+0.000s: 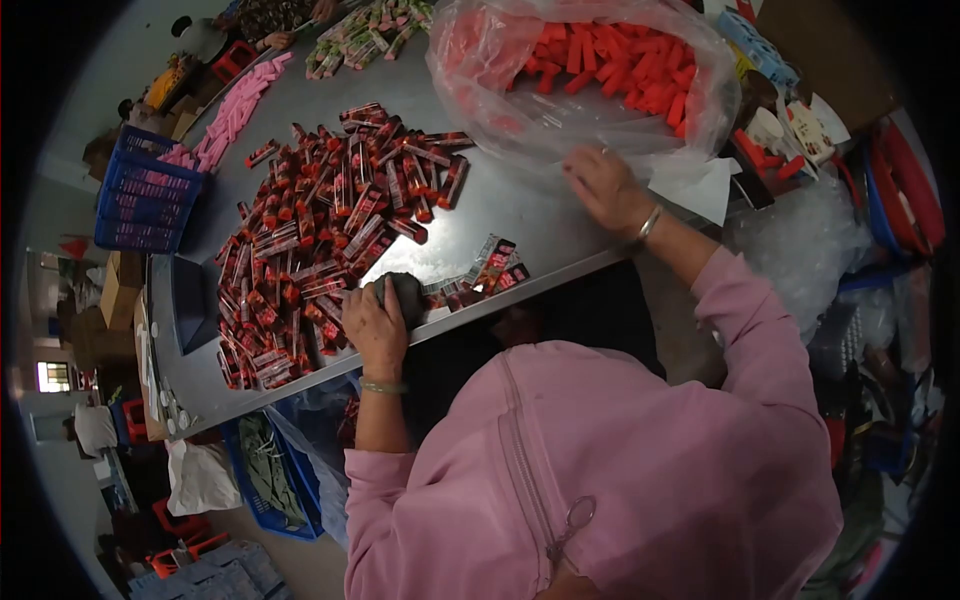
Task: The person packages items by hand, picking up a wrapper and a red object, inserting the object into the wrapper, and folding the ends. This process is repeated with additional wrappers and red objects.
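Note:
My left hand (375, 325) is at the table's front edge, its fingers curled over a dark, rounded lump (406, 297) whose kind I cannot make out. Right beside it spreads a big heap of small red-and-black wrapped tubes (345, 190). Several flat printed wrappers (492, 268) lie on the metal just right of the lump. My right hand (608, 192) hovers over the table before a clear plastic bag (480, 90), fingers apart and no object visible in them. Loose red pieces (640, 70) fill the bag.
Pink sticks (235, 110) and green-patterned tubes (365, 40) lie toward the far side of the metal table (530, 215). A blue basket (150, 190) and a dark blue bin (185, 300) stand at the left. Another person's hand (275, 40) shows at the far edge.

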`<state>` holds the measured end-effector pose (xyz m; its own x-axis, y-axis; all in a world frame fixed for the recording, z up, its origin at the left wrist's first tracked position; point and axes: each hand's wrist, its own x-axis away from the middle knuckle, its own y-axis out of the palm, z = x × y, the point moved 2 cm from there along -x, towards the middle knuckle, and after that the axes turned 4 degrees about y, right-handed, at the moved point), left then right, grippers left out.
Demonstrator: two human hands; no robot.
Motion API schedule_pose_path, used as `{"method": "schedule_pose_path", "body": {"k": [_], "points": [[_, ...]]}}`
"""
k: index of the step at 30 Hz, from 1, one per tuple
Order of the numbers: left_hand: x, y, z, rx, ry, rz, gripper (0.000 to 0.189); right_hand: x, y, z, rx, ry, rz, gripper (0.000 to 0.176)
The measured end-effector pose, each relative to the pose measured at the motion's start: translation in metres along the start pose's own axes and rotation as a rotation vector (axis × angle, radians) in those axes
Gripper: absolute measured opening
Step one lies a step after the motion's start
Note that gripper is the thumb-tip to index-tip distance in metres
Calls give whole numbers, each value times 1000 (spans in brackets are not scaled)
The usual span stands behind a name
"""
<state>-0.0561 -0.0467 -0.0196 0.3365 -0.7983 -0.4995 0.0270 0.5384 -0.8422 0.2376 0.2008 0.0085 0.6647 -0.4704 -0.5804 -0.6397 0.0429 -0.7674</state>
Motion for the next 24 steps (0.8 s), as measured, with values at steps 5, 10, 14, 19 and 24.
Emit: {"method": "schedule_pose_path", "body": {"k": [5, 10, 14, 19, 24], "points": [[-1, -4, 4, 50, -103, 119, 31, -69, 13, 131, 286, 129, -128, 31], [-25, -26, 47, 19, 79, 121, 39, -95, 59, 216, 665, 67, -328, 30], [-32, -7, 75, 309, 103, -95, 19, -83, 104, 262, 454, 155, -387, 29], [-31, 21, 100, 251, 97, -261, 24, -32, 156, 415, 200, 291, -448, 29], [-28, 38, 99, 234, 98, -275, 28, -3, 119, 345, 40, 421, -439, 28]]}}
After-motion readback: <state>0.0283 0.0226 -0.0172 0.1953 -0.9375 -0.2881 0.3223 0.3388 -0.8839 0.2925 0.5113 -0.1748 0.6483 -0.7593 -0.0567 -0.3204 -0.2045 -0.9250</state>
